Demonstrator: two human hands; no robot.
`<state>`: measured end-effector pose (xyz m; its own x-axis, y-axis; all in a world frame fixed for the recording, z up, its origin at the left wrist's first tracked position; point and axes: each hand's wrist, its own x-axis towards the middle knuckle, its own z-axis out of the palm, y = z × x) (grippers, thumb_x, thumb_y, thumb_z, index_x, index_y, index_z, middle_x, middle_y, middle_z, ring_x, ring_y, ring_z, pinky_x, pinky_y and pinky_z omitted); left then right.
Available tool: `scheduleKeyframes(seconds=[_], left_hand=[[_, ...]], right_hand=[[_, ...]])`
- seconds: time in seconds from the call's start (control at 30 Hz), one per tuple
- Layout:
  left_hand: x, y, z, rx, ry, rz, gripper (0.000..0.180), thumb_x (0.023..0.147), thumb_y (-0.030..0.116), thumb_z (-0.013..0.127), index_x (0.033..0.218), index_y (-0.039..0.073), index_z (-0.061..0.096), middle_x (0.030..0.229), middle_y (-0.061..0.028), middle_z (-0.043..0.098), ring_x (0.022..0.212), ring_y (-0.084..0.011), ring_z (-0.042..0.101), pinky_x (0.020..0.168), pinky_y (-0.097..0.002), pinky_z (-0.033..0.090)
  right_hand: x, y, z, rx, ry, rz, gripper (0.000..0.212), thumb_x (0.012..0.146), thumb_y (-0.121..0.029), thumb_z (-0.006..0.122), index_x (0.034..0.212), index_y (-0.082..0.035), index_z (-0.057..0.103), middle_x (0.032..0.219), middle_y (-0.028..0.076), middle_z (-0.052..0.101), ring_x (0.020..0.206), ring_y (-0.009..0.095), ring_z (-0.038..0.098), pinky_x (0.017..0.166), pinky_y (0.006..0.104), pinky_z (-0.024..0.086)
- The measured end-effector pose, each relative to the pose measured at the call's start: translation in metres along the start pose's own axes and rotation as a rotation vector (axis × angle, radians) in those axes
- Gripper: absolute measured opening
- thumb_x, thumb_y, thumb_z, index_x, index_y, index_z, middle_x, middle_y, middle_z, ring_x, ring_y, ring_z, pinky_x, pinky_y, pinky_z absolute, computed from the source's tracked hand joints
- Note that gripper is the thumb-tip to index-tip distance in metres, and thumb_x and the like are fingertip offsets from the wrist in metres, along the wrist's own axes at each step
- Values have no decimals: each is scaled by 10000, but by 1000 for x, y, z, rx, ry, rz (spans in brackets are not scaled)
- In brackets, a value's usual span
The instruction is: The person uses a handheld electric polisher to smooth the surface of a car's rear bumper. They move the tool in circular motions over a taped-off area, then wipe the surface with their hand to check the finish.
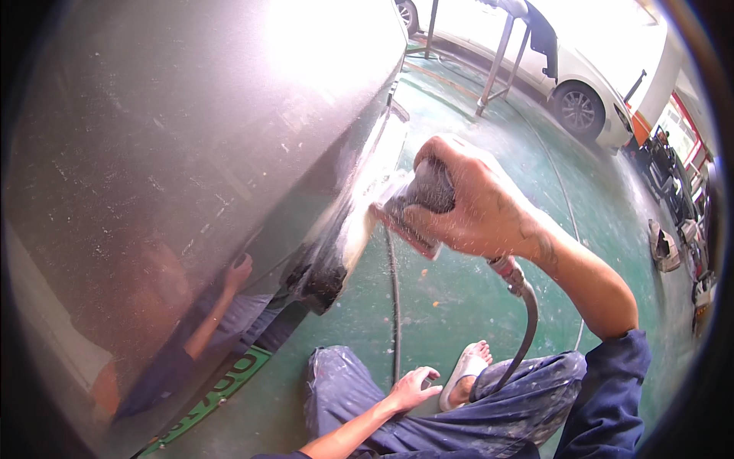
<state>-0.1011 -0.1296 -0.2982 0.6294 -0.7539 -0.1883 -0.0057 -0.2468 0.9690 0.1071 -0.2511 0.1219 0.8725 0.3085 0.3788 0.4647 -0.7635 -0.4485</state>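
My right hand is wrapped round an air sander with a dark rounded body. Its flat pad is against or very close to a pale, worn patch along the corner of a dark, glossy car body. Below that patch the corner ends in a black, rough-looking piece. A hose runs down from a reddish metal fitting under my right hand. My left hand rests by my knee, fingers loosely curved and apart, holding nothing.
A green-edged number plate sits low on the dark car. Another hose crosses the green floor. Farther off are a metal stand and a white car. Parts and clutter line the right side.
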Motion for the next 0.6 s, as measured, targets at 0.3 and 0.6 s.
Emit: scheduleKeyframes(seconds=[0.3,0.6], left_hand=[[0,3,0,3,-5,-12,488,961,432,761,1295,83,690,1260,-95,711,1062,-237,699,969,-393,550],[-2,1,-1,-8,31,24,468,951,400,776,1275,71,694,1236,-90,716,1005,-227,695,919,-379,559]], right_hand=[[-11,-16,5,-11,48,-97,443,796,-179,849,1121,-13,597,942,201,650,854,336,662,777,447,536],[-11,-17,5,-85,49,-105,564,867,-357,876,1134,53,596,1070,258,640,954,437,679,848,506,552]])
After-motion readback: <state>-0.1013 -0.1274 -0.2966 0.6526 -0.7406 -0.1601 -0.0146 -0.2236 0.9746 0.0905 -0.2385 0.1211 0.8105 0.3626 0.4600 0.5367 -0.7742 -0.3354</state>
